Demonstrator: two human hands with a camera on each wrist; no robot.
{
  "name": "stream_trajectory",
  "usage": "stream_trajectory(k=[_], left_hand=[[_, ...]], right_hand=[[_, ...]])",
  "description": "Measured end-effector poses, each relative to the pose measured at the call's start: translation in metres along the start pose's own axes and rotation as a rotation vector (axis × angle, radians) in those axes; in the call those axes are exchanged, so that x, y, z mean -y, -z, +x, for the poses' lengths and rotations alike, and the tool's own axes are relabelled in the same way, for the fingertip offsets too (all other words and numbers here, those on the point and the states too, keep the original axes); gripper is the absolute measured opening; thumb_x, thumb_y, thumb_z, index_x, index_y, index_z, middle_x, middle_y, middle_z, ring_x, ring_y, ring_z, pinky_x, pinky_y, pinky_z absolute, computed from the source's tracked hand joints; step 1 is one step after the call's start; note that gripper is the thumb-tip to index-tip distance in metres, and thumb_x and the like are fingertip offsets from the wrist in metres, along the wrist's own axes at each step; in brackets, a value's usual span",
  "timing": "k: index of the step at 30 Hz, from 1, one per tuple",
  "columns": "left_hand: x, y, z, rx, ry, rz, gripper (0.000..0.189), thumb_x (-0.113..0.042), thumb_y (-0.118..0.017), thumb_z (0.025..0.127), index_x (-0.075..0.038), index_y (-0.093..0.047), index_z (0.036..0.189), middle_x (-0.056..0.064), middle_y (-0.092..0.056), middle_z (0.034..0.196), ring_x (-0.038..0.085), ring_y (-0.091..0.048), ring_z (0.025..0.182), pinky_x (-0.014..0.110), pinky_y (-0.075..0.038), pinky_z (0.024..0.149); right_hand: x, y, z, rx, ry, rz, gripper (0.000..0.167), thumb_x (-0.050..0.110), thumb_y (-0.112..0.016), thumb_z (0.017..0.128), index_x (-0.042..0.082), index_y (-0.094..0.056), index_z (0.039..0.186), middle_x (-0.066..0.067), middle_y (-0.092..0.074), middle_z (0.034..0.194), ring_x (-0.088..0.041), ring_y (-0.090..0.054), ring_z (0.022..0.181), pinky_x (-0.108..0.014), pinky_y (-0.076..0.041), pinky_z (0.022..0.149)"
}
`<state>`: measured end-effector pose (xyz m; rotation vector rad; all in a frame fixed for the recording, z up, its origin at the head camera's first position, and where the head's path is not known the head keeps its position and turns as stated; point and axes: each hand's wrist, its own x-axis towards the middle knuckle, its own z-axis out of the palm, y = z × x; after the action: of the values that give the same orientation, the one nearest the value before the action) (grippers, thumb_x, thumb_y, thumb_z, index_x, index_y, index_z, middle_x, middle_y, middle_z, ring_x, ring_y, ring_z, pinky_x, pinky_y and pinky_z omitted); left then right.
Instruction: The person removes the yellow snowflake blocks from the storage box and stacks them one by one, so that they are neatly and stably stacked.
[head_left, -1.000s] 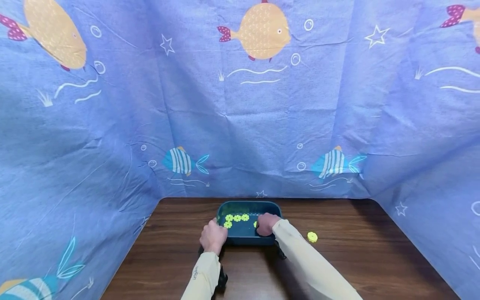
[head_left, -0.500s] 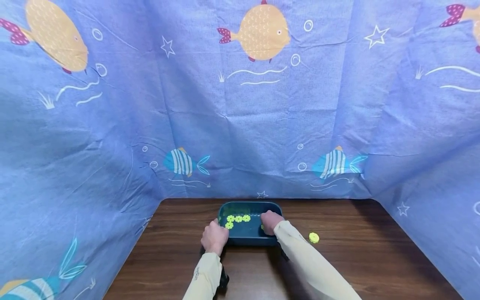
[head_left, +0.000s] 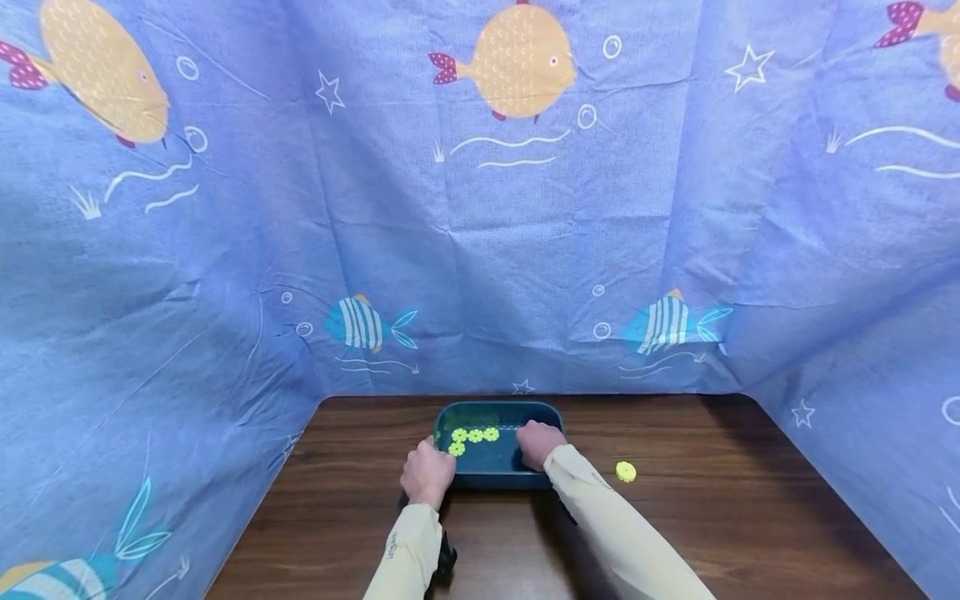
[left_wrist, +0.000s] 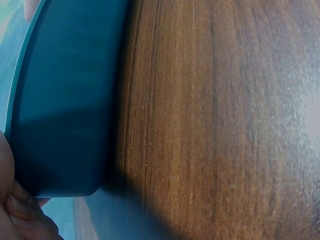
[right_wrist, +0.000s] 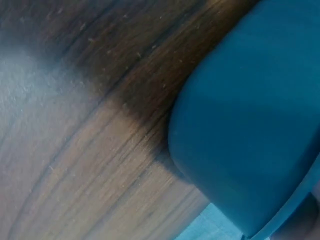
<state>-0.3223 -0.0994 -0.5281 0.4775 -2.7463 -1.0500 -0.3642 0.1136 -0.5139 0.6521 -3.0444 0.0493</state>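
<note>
Left hand (head_left: 428, 472) grips the teal rectangular tray (head_left: 491, 458) at its left end, near corner; left wrist view shows curled fingers against the rim and corner. Right hand (head_left: 541, 444) is over the right end of the tray, back of the hand up, fingers down inside it. Fingertips hidden in the head view; right wrist view mostly catches the tray's outer wall and rounded corner, so can't tell if that hand is pinching anything.

Tray sits flat on the dark wood-grain table (head_left: 337, 492), near the middle. 4 yellow-green flower-shaped pieces (head_left: 476, 436) visible in its left half: 3 in a side-to-side row, 1 nearer the person, just in front of the row's left end and close to the left hand. 1 more loose flower-shaped piece (head_left: 626, 472) lies on the table right of the tray, beyond the right sleeve (head_left: 607, 517). Blue fish-print fabric (head_left: 517, 250) hangs behind the table.
</note>
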Motion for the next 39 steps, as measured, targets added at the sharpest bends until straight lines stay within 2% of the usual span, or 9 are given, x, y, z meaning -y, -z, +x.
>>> stream_trajectory(k=[3, 6, 12, 15, 18, 23, 29, 36, 39], left_hand=[[-0.002, 0.0, 0.0, -0.006, 0.0, 0.008, 0.045, -0.015, -0.061, 0.087, -0.004, -0.066, 0.13, 0.022, -0.072, 0.111, 0.036, -0.068, 0.085, 0.054, -0.053, 0.071], [-0.005, -0.001, 0.0, -0.008, -0.002, 0.018, 0.046, -0.015, -0.062, 0.087, -0.002, -0.066, 0.131, 0.023, -0.072, 0.113, 0.035, -0.068, 0.085, 0.054, -0.054, 0.072], [-0.007, -0.001, 0.001, -0.012, -0.009, 0.021, 0.037, -0.016, -0.062, 0.087, -0.004, -0.07, 0.121, 0.02, -0.073, 0.103, 0.033, -0.066, 0.08, 0.052, -0.053, 0.068], [-0.005, -0.001, 0.001, -0.011, -0.008, 0.025, 0.036, -0.016, -0.062, 0.086, -0.004, -0.071, 0.119, 0.019, -0.073, 0.1, 0.032, -0.066, 0.079, 0.051, -0.052, 0.067], [-0.003, 0.0, 0.001, -0.007, -0.004, 0.028, 0.037, -0.016, -0.062, 0.086, -0.005, -0.07, 0.121, 0.019, -0.073, 0.101, 0.032, -0.066, 0.08, 0.051, -0.052, 0.067], [-0.002, 0.0, 0.001, 0.001, 0.002, 0.02, 0.036, -0.016, -0.062, 0.086, -0.004, -0.07, 0.12, 0.019, -0.073, 0.102, 0.033, -0.066, 0.081, 0.052, -0.053, 0.069], [-0.002, 0.0, 0.0, 0.009, 0.01, 0.02, 0.045, -0.016, -0.061, 0.087, -0.003, -0.066, 0.131, 0.023, -0.071, 0.113, 0.036, -0.067, 0.088, 0.055, -0.054, 0.075], [-0.002, 0.0, 0.0, 0.001, 0.003, 0.007, 0.049, -0.016, -0.06, 0.087, -0.003, -0.064, 0.134, 0.025, -0.07, 0.117, 0.038, -0.068, 0.09, 0.056, -0.054, 0.077], [-0.001, -0.001, 0.0, 0.0, -0.002, 0.012, 0.048, -0.015, -0.06, 0.087, -0.003, -0.065, 0.133, 0.024, -0.071, 0.116, 0.04, -0.068, 0.091, 0.056, -0.054, 0.074]], right_hand=[[-0.007, -0.002, 0.001, -0.037, -0.009, 0.011, 0.003, 0.011, -0.073, 0.089, 0.008, -0.074, 0.088, -0.009, -0.069, 0.079, -0.02, -0.063, 0.065, -0.043, -0.059, 0.065], [-0.017, 0.002, -0.001, -0.146, 0.012, 0.022, 0.002, 0.007, -0.071, 0.09, 0.009, -0.073, 0.089, -0.009, -0.069, 0.082, -0.024, -0.067, 0.071, -0.045, -0.059, 0.065], [-0.047, 0.039, -0.01, -0.36, 0.025, 0.143, 0.009, 0.002, -0.067, 0.085, 0.008, -0.071, 0.09, -0.005, -0.058, 0.085, -0.023, -0.063, 0.076, -0.04, -0.056, 0.067], [-0.067, 0.052, -0.016, -0.392, -0.016, 0.212, 0.01, 0.0, -0.067, 0.084, 0.005, -0.072, 0.091, -0.007, -0.056, 0.085, -0.025, -0.06, 0.077, -0.042, -0.054, 0.071], [-0.088, 0.058, -0.023, -0.364, -0.052, 0.275, 0.01, 0.0, -0.066, 0.085, 0.001, -0.072, 0.092, -0.009, -0.062, 0.084, -0.026, -0.062, 0.078, -0.045, -0.054, 0.073], [-0.123, 0.052, -0.042, -0.242, -0.134, 0.402, 0.012, 0.004, -0.067, 0.089, -0.001, -0.069, 0.1, -0.011, -0.069, 0.086, -0.025, -0.066, 0.079, -0.044, -0.055, 0.073], [-0.158, 0.033, -0.071, -0.139, -0.22, 0.476, 0.007, 0.01, -0.069, 0.091, 0.005, -0.073, 0.09, -0.005, -0.072, 0.084, -0.016, -0.062, 0.077, -0.036, -0.052, 0.07], [-0.178, 0.026, -0.096, 0.0, -0.227, 0.739, 0.015, 0.002, -0.063, 0.094, -0.008, -0.073, 0.097, -0.01, -0.071, 0.082, -0.018, -0.065, 0.071, -0.034, -0.056, 0.064], [-0.179, 0.026, -0.102, 0.054, -0.25, 0.808, 0.011, 0.0, -0.064, 0.094, -0.008, -0.071, 0.096, -0.009, -0.068, 0.081, -0.018, -0.064, 0.072, -0.034, -0.057, 0.065]])
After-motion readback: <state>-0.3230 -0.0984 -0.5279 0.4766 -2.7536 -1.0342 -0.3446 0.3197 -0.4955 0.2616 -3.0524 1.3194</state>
